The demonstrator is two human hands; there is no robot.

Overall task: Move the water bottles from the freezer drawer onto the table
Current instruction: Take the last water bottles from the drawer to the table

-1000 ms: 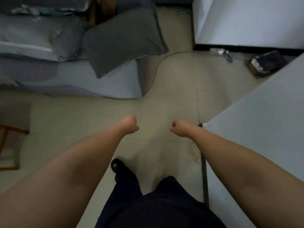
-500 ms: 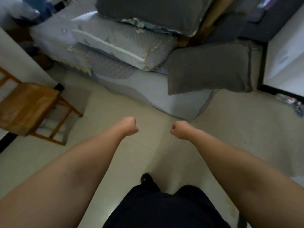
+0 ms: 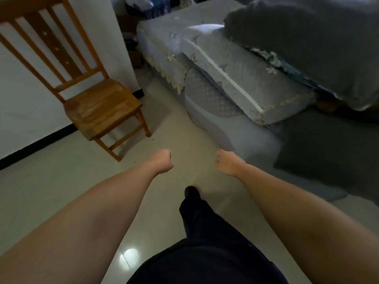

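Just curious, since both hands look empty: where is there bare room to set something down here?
The wooden chair seat is bare, as is the tiled floor between chair and sofa. The sofa top is crowded with stacked cushions.

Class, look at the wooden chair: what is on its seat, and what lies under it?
The wooden chair has a bare seat. Under it, pale floor shows between the legs. Floor directly beneath the seat is hidden.

Open pale floor (image 3: 61, 181) ahead of your curled fingers (image 3: 167, 160), wooden chair (image 3: 98, 107) beyond your left knuckles, cushioned sofa (image 3: 235, 95) crowding past your right fingers (image 3: 220, 158).
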